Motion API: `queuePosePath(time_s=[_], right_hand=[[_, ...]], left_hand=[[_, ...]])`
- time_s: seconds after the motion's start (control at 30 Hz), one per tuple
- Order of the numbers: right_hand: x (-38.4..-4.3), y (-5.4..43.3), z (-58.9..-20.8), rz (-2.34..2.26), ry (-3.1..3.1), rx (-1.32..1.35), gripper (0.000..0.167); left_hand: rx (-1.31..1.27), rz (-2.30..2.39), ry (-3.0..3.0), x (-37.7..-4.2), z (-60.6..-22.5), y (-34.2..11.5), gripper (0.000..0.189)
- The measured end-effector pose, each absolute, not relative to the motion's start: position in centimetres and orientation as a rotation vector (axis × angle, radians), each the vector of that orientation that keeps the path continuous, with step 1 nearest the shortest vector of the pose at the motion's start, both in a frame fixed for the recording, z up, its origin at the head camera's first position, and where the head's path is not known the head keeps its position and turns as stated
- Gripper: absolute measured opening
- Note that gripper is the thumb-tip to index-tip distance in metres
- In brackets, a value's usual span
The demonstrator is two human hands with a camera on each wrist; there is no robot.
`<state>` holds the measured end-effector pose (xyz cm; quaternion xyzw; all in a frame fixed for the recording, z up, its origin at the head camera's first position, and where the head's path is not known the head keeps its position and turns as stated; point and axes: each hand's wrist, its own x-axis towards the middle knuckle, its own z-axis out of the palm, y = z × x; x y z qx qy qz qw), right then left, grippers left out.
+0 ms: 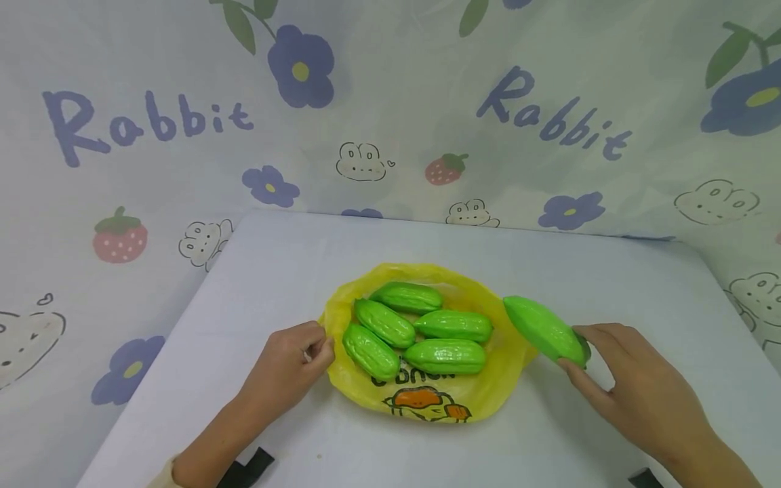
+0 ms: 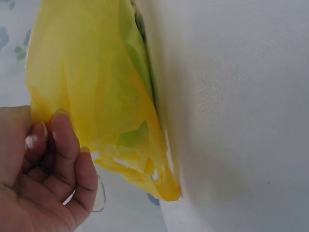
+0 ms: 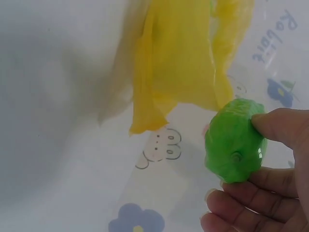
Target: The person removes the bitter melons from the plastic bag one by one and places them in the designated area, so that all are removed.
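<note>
- The right hand (image 1: 634, 386) pinches one end of a green bitter gourd (image 1: 543, 330) between thumb and fingertips; the wrist view shows the blunt end caught there, which leaves most of the fruit free and reaching toward the bag.
- That gourd hangs tilted just off the right rim of the yellow plastic bag (image 1: 427, 400), its far tip at the rim, apparently raised off the table.
- The left hand (image 1: 287, 369) has curled fingers nipping the bag's left rim, and the wrist view shows the film gathered against the fingertips (image 2: 62, 126); the hold looks meant to keep the flimsy plastic from sliding and its mouth spread.
- Five more bitter gourds (image 1: 421, 329) lie inside the bag, packed side by side and touching, filling the middle and far part; the printed near part, with a cartoon duck, is bare.
- The bag sits at the middle of the white table (image 1: 586, 271), a little nearer the near edge than the far one.
- Bare tabletop runs on all sides: wide strips toward the left and right edges, a broad band to the far edge, a narrower one at the near edge where both forearms come in.
- The held gourd has open room on the right side of the table, well away from the right edge.
- A cloth (image 1: 183, 122) printed with flowers, strawberries and the word Rabbit hangs close behind the far edge and falls past both side edges.
</note>
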<state>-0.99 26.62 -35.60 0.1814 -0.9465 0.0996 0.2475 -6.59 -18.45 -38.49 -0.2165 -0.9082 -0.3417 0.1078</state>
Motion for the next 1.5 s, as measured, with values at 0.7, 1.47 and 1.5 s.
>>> queuePosePath(time_s=[0.7, 1.47, 1.5], right_hand=[[-1.9, 28.9, -36.4, 0.401, -2.947, 0.040, 0.055], [-4.3, 29.0, -39.1, 0.394, -3.162, -0.102, 0.058], [-4.3, 28.9, -39.2, 0.394, -3.161, -0.100, 0.058]], left_hand=[[-0.685, -0.991, -2.661, -6.6, -38.9, -18.3, 0.045], [-0.739, -1.017, -2.641, -6.7, -38.6, -18.2, 0.044], [-0.741, -1.016, -2.640, -6.7, -38.5, -18.2, 0.044]])
